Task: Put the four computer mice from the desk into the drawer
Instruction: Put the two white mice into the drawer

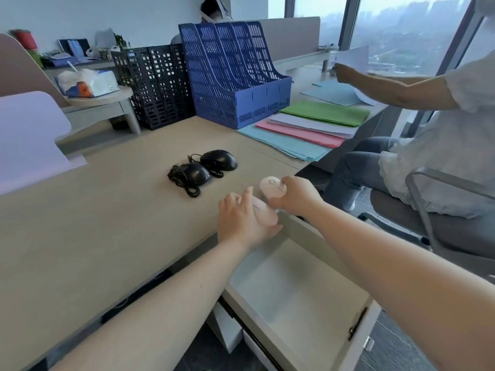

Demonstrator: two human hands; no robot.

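Four computer mice sit on the beige desk (pixel 93 210), none of them in the drawer (pixel 294 285) so far. The drawer stands pulled open below the desk's near edge, its pale bottom bare. Two black wired mice lie side by side near the middle of the desk: the nearer black mouse (pixel 196 174) with its cable bundled against its left side, and the farther black mouse (pixel 219 159) just behind and to the right, the two almost touching. Two white mice lie closer to the desk's near right corner. The left hand (pixel 242 223) rests over the nearer white mouse (pixel 263 214), fingers spread and curled around its left side and thumb below it, right at the desk edge above the drawer. The right hand (pixel 293 195) is laid on the farther white mouse (pixel 273 187), fingertips bent down onto its right side with its scroll wheel end showing; whether either grasp is fully closed cannot be told. Behind the mice stand a blue file rack (pixel 235 76) and a black file rack (pixel 158 84), with coloured paper sheets (pixel 302 129) fanned out to the right. Another person (pixel 442 124) sits at the right on a chair, holding up a sheet of paper.
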